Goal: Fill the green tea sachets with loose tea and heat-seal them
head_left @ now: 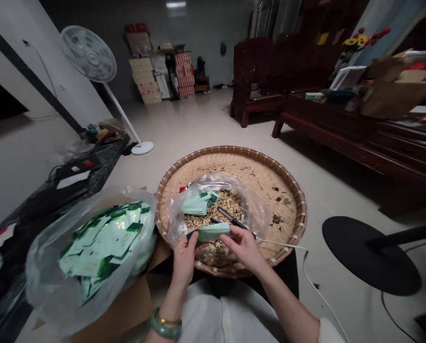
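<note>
a pale green sachet (209, 232) is pinched between the fingers and thumbs of the left hand (185, 262) and right hand (243, 247), held over a clear plastic bag (179, 219) of dried chips (227, 202), seemingly so that spills are caught. a corded black tool (230, 218) is kept within reach there, inside a round woven bamboo tray (230, 150), and more green sachets (106, 243) are heaped in a bag (48, 286) to the left.

A home living room, with a dark wooden armchair (258, 81) and pedestal fan (89, 54).
</note>
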`<act>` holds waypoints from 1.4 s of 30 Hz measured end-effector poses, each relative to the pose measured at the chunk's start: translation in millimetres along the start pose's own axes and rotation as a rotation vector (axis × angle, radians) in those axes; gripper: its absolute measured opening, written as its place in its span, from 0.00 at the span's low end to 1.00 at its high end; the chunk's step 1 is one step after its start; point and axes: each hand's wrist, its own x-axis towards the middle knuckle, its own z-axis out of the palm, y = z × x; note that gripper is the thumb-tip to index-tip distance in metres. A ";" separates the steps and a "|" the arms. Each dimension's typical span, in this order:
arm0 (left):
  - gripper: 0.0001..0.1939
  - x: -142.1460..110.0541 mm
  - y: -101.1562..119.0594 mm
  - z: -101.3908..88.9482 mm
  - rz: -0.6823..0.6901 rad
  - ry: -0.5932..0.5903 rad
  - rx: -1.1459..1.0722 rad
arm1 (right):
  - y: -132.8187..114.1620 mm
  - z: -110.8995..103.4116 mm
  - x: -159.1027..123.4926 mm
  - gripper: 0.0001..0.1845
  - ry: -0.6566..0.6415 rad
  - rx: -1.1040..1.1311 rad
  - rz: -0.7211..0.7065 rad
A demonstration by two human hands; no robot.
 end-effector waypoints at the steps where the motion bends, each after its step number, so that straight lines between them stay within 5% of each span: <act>1: 0.25 -3.5 2.2 2.2 -0.019 -0.030 -0.020 | -1.4 1.3 -1.4 0.19 -0.067 0.059 0.053; 8: 0.24 -15.1 14.7 -1.3 0.043 -0.141 0.201 | -11.9 -0.4 -9.2 0.28 -0.262 0.267 0.179; 13: 0.26 -25.5 27.1 -3.9 0.656 -0.036 0.820 | -10.2 -6.7 -10.4 0.30 -0.185 0.201 0.119; 17: 0.30 -32.9 30.6 0.5 0.961 -0.266 1.228 | -1.7 -1.8 -15.9 0.28 -0.170 0.155 0.067; 25: 0.29 -24.5 12.3 -14.0 0.913 -0.444 1.194 | -3.6 -3.5 -30.2 0.26 -0.206 0.073 0.058; 29: 0.25 -18.7 15.0 -28.5 0.842 -0.306 1.075 | -2.2 -22.0 -23.1 0.25 -0.068 0.166 0.060; 33: 0.21 -12.1 19.4 -38.1 0.735 -0.137 0.997 | 23.6 -30.7 -13.2 0.16 0.063 -0.040 -0.022; 37: 0.19 -10.5 16.3 -43.6 0.646 -0.056 0.913 | 46.3 -25.0 -7.1 0.13 0.065 -0.347 -0.153; 42: 0.20 -9.9 10.9 -47.2 0.606 -0.048 0.896 | 41.8 -16.5 9.3 0.18 -0.022 -0.689 -0.247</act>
